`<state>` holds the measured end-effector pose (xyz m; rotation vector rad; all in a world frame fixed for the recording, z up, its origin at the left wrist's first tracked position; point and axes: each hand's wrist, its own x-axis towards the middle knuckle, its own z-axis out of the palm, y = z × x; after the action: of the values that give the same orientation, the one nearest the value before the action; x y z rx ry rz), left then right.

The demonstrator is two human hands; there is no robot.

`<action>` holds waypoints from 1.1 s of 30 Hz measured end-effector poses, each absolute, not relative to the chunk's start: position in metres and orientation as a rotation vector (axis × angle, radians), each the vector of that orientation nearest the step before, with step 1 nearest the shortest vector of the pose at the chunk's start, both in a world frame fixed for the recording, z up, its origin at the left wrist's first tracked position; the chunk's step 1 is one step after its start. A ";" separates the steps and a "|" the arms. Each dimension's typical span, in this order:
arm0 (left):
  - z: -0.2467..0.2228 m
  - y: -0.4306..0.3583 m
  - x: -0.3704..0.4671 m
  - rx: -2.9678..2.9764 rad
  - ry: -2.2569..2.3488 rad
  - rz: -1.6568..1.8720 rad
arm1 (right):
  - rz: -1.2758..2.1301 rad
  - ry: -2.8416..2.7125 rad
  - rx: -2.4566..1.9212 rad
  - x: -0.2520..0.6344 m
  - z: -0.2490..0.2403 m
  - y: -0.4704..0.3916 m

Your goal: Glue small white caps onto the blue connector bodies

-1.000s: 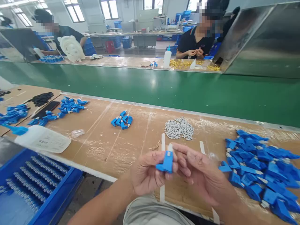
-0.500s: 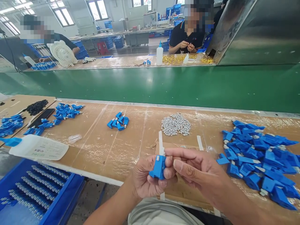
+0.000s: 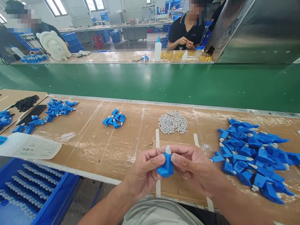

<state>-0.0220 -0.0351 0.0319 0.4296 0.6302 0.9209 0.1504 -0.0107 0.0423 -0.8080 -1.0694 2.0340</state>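
Note:
Between my hands, above the near edge of the bench, is a small blue plastic part [image 3: 167, 166] with a grey-white tip [image 3: 168, 150] pointing up. My left hand [image 3: 148, 167] grips it from the left, thumb on its front. From the right, my right hand [image 3: 191, 164] pinches the part's upper side near the tip, with the thumb in front; some fingertips are hidden behind it. Beyond the hands lies a flat pile of small grey pieces [image 3: 172, 122]. To the right spreads a big heap of similar blue parts [image 3: 252, 153].
A small group of blue parts [image 3: 114, 118] lies left of centre. Further left are another blue pile [image 3: 59, 107], black pieces [image 3: 27, 103] and a white bottle [image 3: 35, 146] on its side. A blue crate [image 3: 67, 195] stands below. Past the green belt [image 3: 131, 81], two people sit.
My right hand has closed in on the blue part, its thumb now against the right side. The part has turned a little and sits slightly further right. The view has shifted slightly.

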 end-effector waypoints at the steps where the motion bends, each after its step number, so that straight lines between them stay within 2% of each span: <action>1: 0.033 -0.036 -0.021 0.439 0.648 0.921 | 2.042 -1.055 -0.807 0.150 0.039 -0.011; 8: 0.033 -0.037 -0.016 0.465 0.788 0.935 | 2.021 -0.956 -0.829 0.152 0.028 -0.016; 33: 0.038 -0.046 -0.006 0.624 0.699 1.007 | 2.101 -0.644 -0.811 0.160 0.004 -0.030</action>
<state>-0.0059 -0.0465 0.0378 0.6243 0.6985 1.0068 0.1597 -0.0298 0.0044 -0.8113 -0.6440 2.1012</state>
